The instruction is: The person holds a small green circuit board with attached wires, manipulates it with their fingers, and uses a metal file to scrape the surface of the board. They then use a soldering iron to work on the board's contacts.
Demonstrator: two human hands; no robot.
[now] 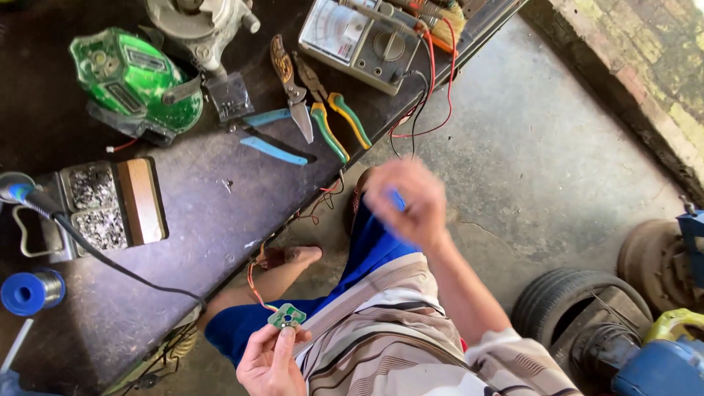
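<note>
board: small green circuit board (287, 316), roughly square, held low in front of the person's lap, just off the near edge of the workbench (220, 220)
left hand: left hand (269, 361) has it pinched, thumb tip on the lower face and fingers curled up behind, so fingers are clamped on the board
wires: thin orange/red wires (254, 282) run from the board's upper left corner up toward the bench edge, so it's tethered that way
right hand: right hand (405, 199) is up and off to the right, well apart from the board, all motion blur
right fingers: look curled around something blue, but honestly can't tell if they're really closed on it or what it is
which way: from the right hand the board lies down and to the left, across the knee in blue shorts (367, 253)
nearer hand: left by a mile, it's already on it
board's tilt: component face turned up toward the person's head, flat side showing
bench stuff: green-handled pliers (334, 121), a pocket knife (292, 88), an analog multimeter (359, 40) and a solder spool (31, 291) all sit on the bench, nowhere near either hand
</note>
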